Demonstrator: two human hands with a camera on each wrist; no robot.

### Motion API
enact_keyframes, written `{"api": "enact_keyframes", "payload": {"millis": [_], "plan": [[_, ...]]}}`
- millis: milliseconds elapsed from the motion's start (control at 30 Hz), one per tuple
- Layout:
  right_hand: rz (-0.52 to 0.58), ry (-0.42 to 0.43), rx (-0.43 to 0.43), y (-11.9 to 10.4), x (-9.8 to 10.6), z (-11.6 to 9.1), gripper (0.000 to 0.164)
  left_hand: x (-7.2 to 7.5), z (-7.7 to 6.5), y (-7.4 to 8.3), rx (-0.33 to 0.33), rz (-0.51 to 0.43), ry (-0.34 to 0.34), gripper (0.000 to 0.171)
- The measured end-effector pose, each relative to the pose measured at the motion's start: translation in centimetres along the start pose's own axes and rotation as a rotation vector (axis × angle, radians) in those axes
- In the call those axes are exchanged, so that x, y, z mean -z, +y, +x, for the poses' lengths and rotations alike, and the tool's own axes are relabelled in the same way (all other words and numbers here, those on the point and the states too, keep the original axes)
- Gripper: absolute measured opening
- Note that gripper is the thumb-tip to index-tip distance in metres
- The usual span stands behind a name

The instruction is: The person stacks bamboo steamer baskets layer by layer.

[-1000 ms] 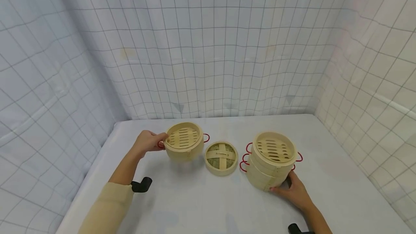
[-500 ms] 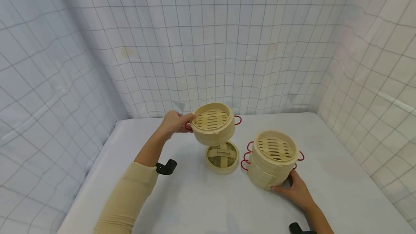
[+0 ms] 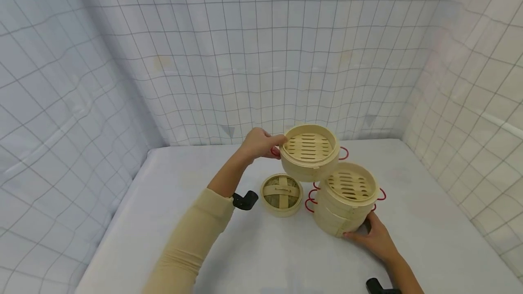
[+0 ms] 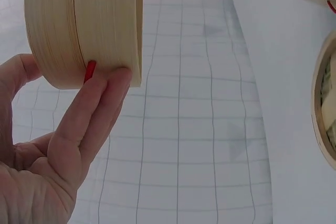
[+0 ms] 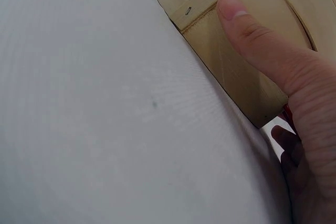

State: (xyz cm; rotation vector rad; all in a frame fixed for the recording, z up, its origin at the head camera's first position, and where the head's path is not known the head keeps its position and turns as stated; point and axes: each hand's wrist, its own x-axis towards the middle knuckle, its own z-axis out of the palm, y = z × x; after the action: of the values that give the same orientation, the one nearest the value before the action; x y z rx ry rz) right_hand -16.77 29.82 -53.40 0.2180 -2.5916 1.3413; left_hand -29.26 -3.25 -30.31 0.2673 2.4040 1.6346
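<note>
I gripped a raised basket (image 3: 309, 155) in my left hand (image 3: 261, 144), left of the steamer stack (image 3: 343, 210), while my right hand (image 3: 375, 239) grasped the steamer stack's lower side

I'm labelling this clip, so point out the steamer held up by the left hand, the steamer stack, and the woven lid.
Held steamer (image 3: 309, 150), head view: on its slotted floor.
Steamer stack (image 3: 340, 214), head view: on its front side wall.
Woven lid (image 3: 283, 195), head view: on its crossed top bands.
</note>
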Motion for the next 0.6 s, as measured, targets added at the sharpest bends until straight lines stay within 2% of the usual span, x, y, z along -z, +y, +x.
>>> {"api": "enact_keyframes", "payload": {"millis": [300, 433, 600], "plan": [[0.015, 0.004, -0.001, 0.3, 0.2, 0.1, 0.087, -4.3, 1.2, 1.9, -0.008, -0.061, -0.063, 0.031], [0.025, 0.001, 0.003, 0.5, 0.1, 0.1, 0.087, -5.9, 1.5, 2.1, -0.023, -0.057, -0.071, 0.029], [0.040, -0.004, -0.004, 0.8, 0.0, 0.1, 0.087, -7.4, 1.7, 2.0, -0.028, -0.046, -0.067, 0.037]]}}
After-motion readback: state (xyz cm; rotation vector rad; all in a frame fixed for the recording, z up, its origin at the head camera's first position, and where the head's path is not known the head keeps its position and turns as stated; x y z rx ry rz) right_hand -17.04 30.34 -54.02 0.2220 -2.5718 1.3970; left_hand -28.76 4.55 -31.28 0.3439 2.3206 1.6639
